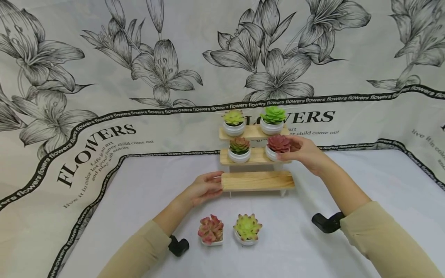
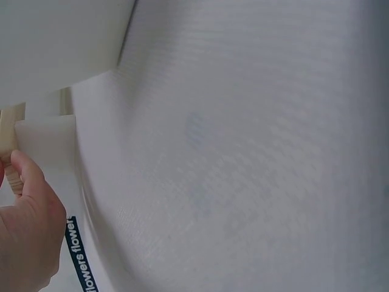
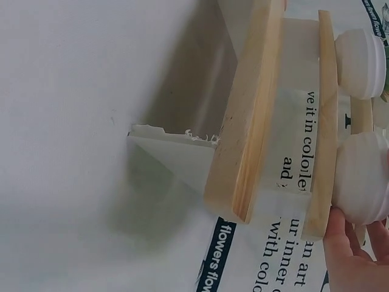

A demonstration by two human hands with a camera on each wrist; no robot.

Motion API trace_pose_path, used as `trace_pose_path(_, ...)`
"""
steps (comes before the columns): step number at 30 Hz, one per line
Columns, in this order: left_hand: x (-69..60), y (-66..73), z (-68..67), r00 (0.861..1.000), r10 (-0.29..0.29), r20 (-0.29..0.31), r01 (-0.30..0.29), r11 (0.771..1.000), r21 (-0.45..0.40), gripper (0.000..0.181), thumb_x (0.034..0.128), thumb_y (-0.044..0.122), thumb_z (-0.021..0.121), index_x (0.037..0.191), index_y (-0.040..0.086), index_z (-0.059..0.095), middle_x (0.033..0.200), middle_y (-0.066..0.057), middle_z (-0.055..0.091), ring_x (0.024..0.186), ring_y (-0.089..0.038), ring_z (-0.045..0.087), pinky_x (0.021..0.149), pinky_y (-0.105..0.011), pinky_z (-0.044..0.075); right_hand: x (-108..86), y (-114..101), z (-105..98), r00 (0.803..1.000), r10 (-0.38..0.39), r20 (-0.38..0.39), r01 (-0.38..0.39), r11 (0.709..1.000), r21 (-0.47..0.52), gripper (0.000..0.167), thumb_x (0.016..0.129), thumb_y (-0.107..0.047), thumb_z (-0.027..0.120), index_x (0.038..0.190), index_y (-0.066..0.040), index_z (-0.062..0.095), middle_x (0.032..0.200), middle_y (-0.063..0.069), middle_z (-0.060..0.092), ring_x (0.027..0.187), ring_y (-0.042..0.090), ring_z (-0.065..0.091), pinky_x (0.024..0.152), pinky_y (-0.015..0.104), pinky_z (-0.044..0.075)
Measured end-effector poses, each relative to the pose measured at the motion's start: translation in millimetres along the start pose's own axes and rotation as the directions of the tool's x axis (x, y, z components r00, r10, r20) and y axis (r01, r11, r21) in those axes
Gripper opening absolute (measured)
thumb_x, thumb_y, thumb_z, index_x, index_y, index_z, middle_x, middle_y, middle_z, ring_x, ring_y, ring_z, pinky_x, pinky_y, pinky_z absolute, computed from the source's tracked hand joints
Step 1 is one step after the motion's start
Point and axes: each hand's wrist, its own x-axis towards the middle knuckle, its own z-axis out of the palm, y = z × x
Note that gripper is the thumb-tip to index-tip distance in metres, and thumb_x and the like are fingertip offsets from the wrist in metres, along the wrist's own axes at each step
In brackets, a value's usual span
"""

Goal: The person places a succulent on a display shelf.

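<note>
A three-tier wooden stand [image 1: 257, 181] with white supports stands on the white cloth. My left hand [image 1: 203, 189] pinches the left end of its bottom shelf, thumb and fingers on the wood, as the left wrist view also shows. On the right end of the middle shelf is a dark red potted succulent [image 1: 279, 143]; my right hand [image 1: 306, 153] grips its white pot [image 3: 361, 179] from the right. Beside it on that tier sits a brownish-green succulent [image 1: 240, 146]. The top shelf carries a yellow-green succulent [image 1: 233, 117] and a bright green one [image 1: 273, 116].
In front of the stand, a pinkish-red succulent [image 1: 211, 230] in a square white pot and a yellow-green succulent [image 1: 247, 227] in a round pot stand on the cloth. A flower-printed backdrop [image 1: 194, 131] hangs close behind the stand.
</note>
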Motion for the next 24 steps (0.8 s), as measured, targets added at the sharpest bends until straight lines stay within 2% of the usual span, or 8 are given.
trace_pose_path(9,1.5,0.9,1.1,1.000,0.007,0.007,-0.007,1.000,0.001,0.055,0.0863,-0.013,0.049,0.139,-0.002,0.037,0.136,-0.024,0.042,0.090,-0.015,0.058,0.078,-0.027,0.052,-1.6,-1,-2,1.000,-0.001,0.007,0.001,1.000,0.017,0.075,0.080,-0.007,0.072,0.142,0.003,0.030,0.113,0.002,0.052,0.100,0.009,0.050,0.085,0.018,0.043)
trace_pose_path(17,-1.1,1.2,-0.3,1.000,0.002,0.010,-0.002,1.000,0.005,0.056,0.0865,-0.013,0.049,0.140,-0.003,0.036,0.137,-0.025,0.041,0.089,-0.014,0.058,0.076,-0.026,0.052,-9.8,-3,-9,1.000,0.006,0.009,-0.006,1.000,0.007,0.073,0.082,-0.009,0.070,0.143,-0.001,0.030,0.118,0.003,0.050,0.102,0.007,0.051,0.094,0.028,0.038)
trace_pose_path(24,-0.9,0.5,-1.1,1.000,-0.003,0.011,0.002,1.000,0.002,0.056,0.0867,-0.012,0.050,0.140,-0.002,0.036,0.137,-0.024,0.042,0.090,-0.014,0.058,0.076,-0.026,0.052,-24.0,-1,-17,1.000,-0.020,-0.006,0.021,0.998,0.058,0.070,0.086,-0.007,0.066,0.144,-0.003,0.027,0.126,0.010,0.042,0.105,0.009,0.050,0.086,0.016,0.044)
